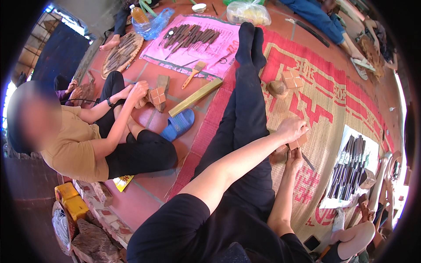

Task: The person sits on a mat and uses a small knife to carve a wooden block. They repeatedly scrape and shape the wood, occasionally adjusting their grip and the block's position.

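Note:
Over the woven mat, beside my outstretched legs, a small reddish-brown block sits between my hands. My right hand grips it from the near side, fingertips against its edge. My left hand is closed just above the block, fingers curled; whatever it may hold is hidden. A rounded wooden piece shows partly beneath the hands. On the mat close to my right hand lies a thin dark stick.
Farther along the mat stands another block with pale cross lines against a wooden stump. Dark sticks lie on white paper at right. At left a person works on a similar block, near a blue slipper and wooden bar.

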